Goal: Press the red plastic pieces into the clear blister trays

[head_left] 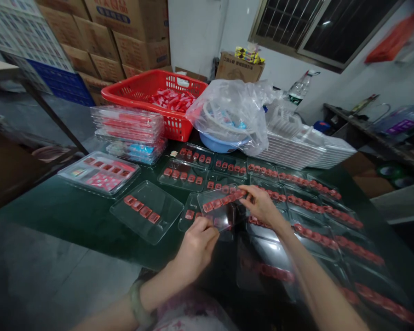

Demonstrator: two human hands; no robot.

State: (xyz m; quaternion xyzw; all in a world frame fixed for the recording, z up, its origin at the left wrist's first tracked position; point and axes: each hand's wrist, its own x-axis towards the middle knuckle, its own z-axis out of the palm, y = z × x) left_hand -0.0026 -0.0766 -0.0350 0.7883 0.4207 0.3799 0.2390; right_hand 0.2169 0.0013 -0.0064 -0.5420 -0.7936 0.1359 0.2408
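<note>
Between my two hands a clear plastic tray (216,212) with a row of several small red pieces is held tilted above the table. My right hand (258,202) pinches its far right edge. At its near left side is my left hand (199,241), closed, with the fingertips partly hidden at the edge. Beneath it lies another clear tray (185,224) with red pieces, partly covered. To the left rests a separate clear tray (145,230) with a slanted row of red pieces. More such trays (313,225) spread in rows to the right.
A stacked clear package (100,177) sits at the left, before piled plastic packs (129,133). Behind are a red basket (141,99) of pink-and-red pieces, a blue basin (219,142) under a plastic bag (241,105), and stacked clear trays (293,147). Cartons (141,50) stand beyond the dark green table (65,225).
</note>
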